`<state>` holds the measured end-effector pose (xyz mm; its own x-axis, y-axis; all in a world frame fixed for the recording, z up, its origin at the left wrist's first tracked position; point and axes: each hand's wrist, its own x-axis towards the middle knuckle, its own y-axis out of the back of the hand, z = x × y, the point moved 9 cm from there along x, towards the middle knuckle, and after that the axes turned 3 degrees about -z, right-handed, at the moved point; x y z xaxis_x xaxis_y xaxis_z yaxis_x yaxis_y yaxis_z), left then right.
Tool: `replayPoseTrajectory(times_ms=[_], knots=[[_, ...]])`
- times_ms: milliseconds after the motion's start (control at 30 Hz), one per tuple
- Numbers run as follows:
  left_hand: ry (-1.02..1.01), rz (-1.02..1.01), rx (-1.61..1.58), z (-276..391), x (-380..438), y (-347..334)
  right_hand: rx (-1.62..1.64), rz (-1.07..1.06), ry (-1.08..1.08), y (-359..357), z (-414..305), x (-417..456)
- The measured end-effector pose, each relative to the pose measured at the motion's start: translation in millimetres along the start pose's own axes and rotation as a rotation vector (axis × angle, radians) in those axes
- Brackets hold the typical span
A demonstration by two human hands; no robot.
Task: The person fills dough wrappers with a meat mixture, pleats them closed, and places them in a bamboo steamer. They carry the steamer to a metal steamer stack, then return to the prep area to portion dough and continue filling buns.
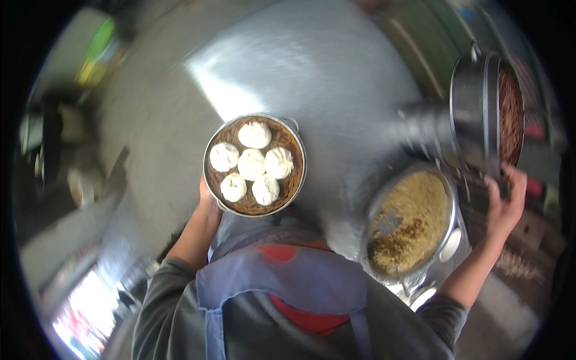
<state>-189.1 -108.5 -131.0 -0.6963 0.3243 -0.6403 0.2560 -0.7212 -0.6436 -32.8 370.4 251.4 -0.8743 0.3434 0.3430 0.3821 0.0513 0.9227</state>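
A round metal-rimmed steamer tray [208, 180] with a woven brown base is held level in front of my body. Several pleated white steamed buns [251, 164] sit on it, one in the middle and the others around it. My left hand [208, 194] grips the tray at its left side, with most of the fingers hidden beneath. Off to the right stands a stack of dark metal steamer trays [472, 108], the top one showing a woven brown base [510, 117]. My right hand [507, 204] has its fingertips at the top tray's near rim, thumb apart; whether it grips is unclear.
Below the stack, a large metal basin [452, 202] of chopped yellowish filling [416, 216] stands near my right arm. A white dish [451, 245] lies beside it. A shiny metal tabletop [310, 58] stretches ahead, blurred. Concrete floor [148, 90] lies to the left.
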Motion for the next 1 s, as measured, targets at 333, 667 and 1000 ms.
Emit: replayPoseTrajectory(times_ms=[333, 667, 1000], knots=[[-0.345, 0.246, -0.466, 222, -130, 233, -0.087, -0.671, 0.581, -285, -222, -111], [-0.580, 0.616, -0.822, 370, -224, 500, -0.372, -0.673, 0.368, -348, -344, 6], [-1.211, 1.068, -1.067, 468, -321, 723, -0.124, -0.847, 1.085, -741, -1117, 57]])
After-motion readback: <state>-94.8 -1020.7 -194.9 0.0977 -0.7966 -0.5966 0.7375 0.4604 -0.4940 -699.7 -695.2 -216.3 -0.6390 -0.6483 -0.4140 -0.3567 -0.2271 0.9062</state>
